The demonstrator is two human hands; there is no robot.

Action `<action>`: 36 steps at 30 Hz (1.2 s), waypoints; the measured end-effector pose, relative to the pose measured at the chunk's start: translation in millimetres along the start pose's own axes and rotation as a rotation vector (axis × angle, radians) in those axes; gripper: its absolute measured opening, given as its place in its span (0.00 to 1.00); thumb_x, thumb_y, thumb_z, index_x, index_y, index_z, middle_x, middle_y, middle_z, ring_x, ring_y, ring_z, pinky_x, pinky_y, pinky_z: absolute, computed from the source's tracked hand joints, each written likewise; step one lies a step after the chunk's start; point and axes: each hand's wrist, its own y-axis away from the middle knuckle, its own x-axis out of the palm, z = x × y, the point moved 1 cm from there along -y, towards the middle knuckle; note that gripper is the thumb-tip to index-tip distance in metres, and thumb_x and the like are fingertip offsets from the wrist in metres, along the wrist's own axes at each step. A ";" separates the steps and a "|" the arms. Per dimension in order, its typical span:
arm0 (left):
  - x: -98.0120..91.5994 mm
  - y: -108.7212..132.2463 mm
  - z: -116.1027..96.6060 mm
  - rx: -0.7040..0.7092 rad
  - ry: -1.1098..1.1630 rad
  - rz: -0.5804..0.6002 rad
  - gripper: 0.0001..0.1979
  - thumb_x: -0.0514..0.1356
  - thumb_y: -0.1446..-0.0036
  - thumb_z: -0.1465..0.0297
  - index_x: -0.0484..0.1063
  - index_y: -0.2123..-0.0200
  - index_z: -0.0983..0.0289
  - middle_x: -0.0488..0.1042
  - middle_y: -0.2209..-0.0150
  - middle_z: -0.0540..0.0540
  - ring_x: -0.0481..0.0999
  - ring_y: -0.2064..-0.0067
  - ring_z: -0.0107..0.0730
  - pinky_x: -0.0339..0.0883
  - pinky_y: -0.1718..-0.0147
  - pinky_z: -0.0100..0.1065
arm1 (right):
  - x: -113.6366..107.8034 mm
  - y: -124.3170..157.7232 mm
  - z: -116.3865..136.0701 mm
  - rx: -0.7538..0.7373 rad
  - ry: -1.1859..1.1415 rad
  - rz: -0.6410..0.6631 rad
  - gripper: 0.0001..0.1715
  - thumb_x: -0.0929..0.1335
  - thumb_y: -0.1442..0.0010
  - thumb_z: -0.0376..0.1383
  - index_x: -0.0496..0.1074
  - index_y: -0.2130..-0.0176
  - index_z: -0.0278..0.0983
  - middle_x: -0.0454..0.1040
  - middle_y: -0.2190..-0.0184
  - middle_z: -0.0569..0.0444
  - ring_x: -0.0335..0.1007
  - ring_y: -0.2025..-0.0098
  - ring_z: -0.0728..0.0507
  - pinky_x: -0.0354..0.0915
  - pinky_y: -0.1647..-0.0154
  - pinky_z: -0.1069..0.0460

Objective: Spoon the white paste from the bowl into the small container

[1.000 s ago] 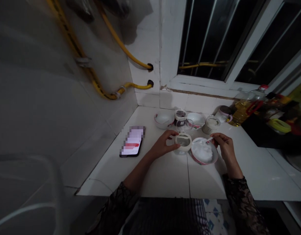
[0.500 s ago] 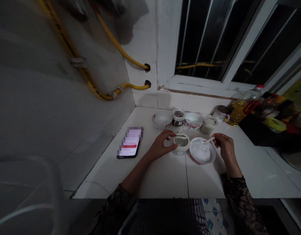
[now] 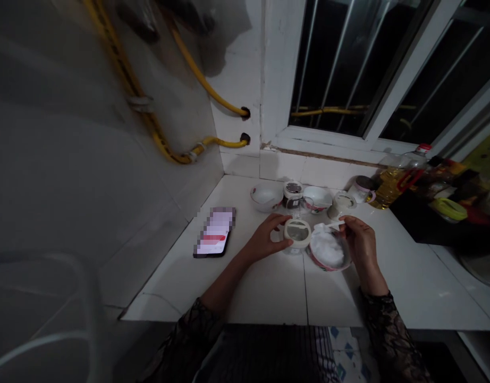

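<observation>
My left hand (image 3: pixel 266 240) is wrapped round a small clear jar with a pale rim (image 3: pixel 297 234) standing on the white counter (image 3: pixel 269 287). Just right of the jar sits a bowl (image 3: pixel 328 250) heaped with white powder. My right hand (image 3: pixel 358 242) is pinched on a white spoon (image 3: pixel 328 227), which carries a heap of powder over the bowl's far rim, close to the jar.
A phone (image 3: pixel 215 232) lies to the left. Behind stand a white bowl (image 3: pixel 265 196), a dark-filled jar (image 3: pixel 293 193), another bowl (image 3: pixel 318 198), a lidded jar (image 3: pixel 343 204), a cup (image 3: pixel 363 189) and an oil bottle (image 3: pixel 400 176). Yellow hoses (image 3: pixel 189 154) run along the wall.
My right hand has moved left and lifted the spoon with white powder over the bowl toward the jar. My left hand has stayed on the jar.
</observation>
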 end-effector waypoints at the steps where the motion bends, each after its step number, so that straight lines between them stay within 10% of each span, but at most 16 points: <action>1: 0.0 0.1 0.5 0.004 -0.001 0.000 0.29 0.67 0.48 0.61 0.69 0.42 0.59 0.71 0.48 0.61 0.71 0.48 0.44 0.70 0.56 0.39 | 6.7 4.8 2.2 -0.070 0.022 0.020 0.14 0.72 0.49 0.46 0.75 0.70 0.38 0.69 0.82 0.59 0.60 0.81 0.50 0.59 0.77 0.53; 9: 1.7 0.5 2.7 0.003 -0.008 -0.006 0.29 0.67 0.48 0.61 0.70 0.43 0.60 0.70 0.48 0.62 0.71 0.47 0.45 0.72 0.54 0.41 | 32.9 32.4 9.5 -0.691 0.549 0.425 0.13 0.65 0.36 0.42 0.78 0.65 0.41 0.78 0.72 0.52 0.72 0.70 0.44 0.64 0.62 0.47; 15: 1.3 0.9 4.2 0.019 -0.020 -0.008 0.28 0.67 0.47 0.62 0.70 0.43 0.60 0.70 0.48 0.61 0.72 0.48 0.44 0.72 0.54 0.40 | -4.4 12.5 5.7 -0.460 0.428 -0.029 0.19 0.66 0.37 0.49 0.75 0.67 0.38 0.69 0.79 0.58 0.64 0.76 0.47 0.62 0.71 0.52; 25: 1.1 1.8 1.2 0.019 -0.015 -0.016 0.27 0.67 0.47 0.64 0.71 0.43 0.58 0.70 0.48 0.60 0.72 0.48 0.42 0.73 0.55 0.39 | -17.4 -0.6 -7.1 -0.275 0.660 0.064 0.18 0.65 0.41 0.48 0.74 0.70 0.37 0.68 0.81 0.58 0.62 0.78 0.48 0.58 0.74 0.53; 36: 0.9 1.5 2.1 0.019 -0.014 -0.018 0.27 0.67 0.47 0.64 0.71 0.43 0.59 0.71 0.49 0.60 0.73 0.49 0.43 0.72 0.55 0.39 | -22.7 -12.1 -6.3 -0.084 0.310 -0.078 0.15 0.69 0.53 0.46 0.72 0.76 0.37 0.66 0.85 0.59 0.57 0.83 0.51 0.55 0.81 0.54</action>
